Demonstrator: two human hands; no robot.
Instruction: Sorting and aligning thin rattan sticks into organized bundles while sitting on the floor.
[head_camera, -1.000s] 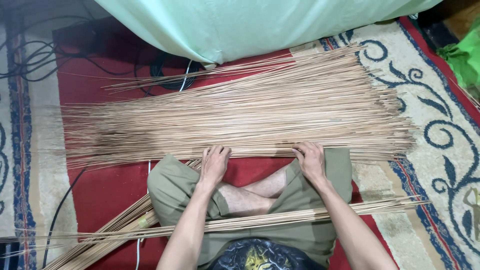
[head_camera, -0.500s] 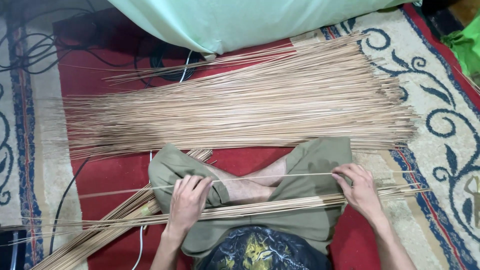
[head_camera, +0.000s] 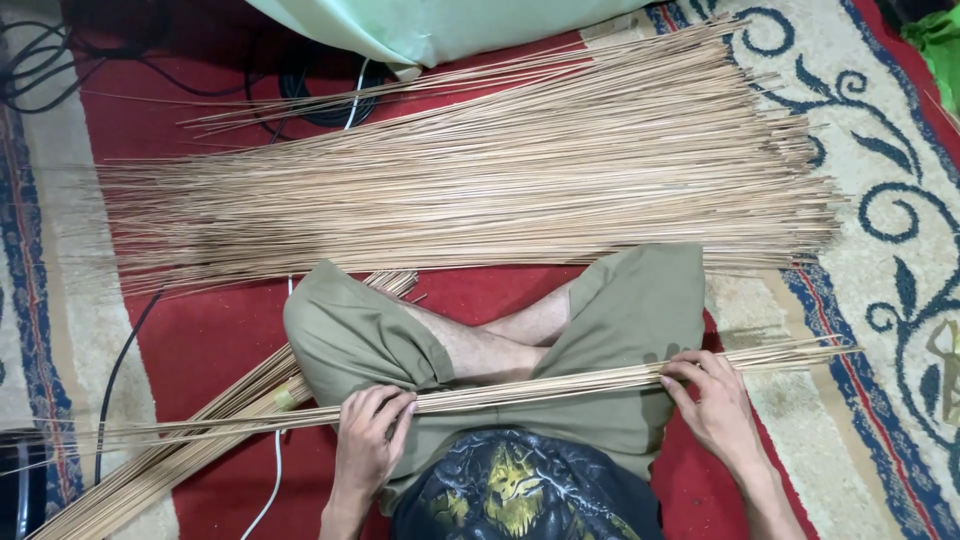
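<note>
A person sits cross-legged on a red carpet (head_camera: 210, 340) with a cream and blue patterned border, and the open room is scant: a broad spread of thin tan sticks (head_camera: 480, 190) lies across the floor just beyond the knees, its ends reaching the patterned border at the right and fanning out ragged at the left. Behind it a pale green cloth (head_camera: 430, 25) hangs over the top edge of view, with dark cables (head_camera: 320, 95) coiled on the carpet near it. A bare strip of red carpet shows between the big spread and the legs, and another patch lies at the left of the knee. No container is in view; the sticks lie loose. A second heap of sticks (head_camera: 170, 455) slants off toward the lower left corner, beside a white cord (head_camera: 268, 490). Across the lap, over the olive shorts (head_camera: 620, 330), rests a slim bundle of sticks (head_camera: 540, 388). The left hand (head_camera: 368, 440) has its grip curled narrow around this bundle near the left knee; the right hand (head_camera: 712, 405) has its fingers bent over the bundle's other end, closed on it.
</note>
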